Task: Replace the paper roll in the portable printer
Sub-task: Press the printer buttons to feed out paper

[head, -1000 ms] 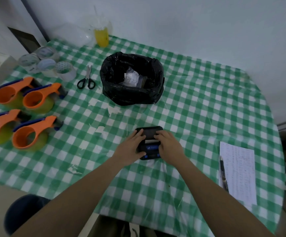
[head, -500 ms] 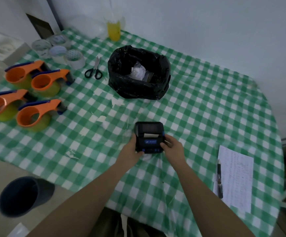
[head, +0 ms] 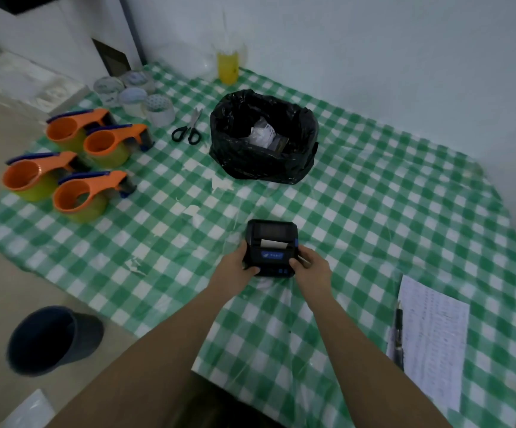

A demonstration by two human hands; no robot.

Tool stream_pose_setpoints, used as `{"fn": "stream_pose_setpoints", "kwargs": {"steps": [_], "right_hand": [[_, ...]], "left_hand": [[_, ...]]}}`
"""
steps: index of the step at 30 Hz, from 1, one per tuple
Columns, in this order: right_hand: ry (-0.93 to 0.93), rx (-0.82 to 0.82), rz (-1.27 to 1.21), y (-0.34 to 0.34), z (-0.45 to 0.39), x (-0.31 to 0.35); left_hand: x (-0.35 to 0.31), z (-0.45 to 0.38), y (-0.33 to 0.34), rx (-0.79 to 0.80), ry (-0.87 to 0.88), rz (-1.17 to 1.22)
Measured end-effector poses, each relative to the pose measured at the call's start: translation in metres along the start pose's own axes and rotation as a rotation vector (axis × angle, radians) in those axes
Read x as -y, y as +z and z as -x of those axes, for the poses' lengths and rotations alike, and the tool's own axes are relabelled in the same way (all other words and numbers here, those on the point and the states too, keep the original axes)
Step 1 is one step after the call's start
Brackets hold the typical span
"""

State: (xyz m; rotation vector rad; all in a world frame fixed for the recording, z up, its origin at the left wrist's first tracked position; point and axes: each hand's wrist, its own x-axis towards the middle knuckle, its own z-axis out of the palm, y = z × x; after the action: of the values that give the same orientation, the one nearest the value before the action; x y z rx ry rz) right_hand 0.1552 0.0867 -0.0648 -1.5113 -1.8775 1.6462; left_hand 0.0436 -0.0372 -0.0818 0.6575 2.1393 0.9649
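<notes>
I grip the printer (head: 270,248) on the table (head: 374,211) between both hands: my left hand (head: 237,267) curls around its 9 o'clock side, thumb on the near corner, and my right hand (head: 311,266) clasps its 3 o'clock side. White paper (head: 271,243) shows at its slot. A black bag (head: 264,139) sits at 12 o'clock.

printer (head: 270,247) on table (head: 374,211) between both hands, bin bag (head: 262,137) behind, paper sheet (head: 432,341) right

Head cam; fwd-down over table (head: 374,211)
</notes>
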Motion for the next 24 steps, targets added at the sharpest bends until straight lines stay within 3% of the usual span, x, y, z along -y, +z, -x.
{"fn": "stream_pose_setpoints", "kwargs": {"steps": [24], "right_hand": [[-0.023,0.037,0.048,-0.004,-0.001,0.000]], "left_hand": [[-0.011,0.003,-0.004,0.013,-0.062,-0.081]]}}
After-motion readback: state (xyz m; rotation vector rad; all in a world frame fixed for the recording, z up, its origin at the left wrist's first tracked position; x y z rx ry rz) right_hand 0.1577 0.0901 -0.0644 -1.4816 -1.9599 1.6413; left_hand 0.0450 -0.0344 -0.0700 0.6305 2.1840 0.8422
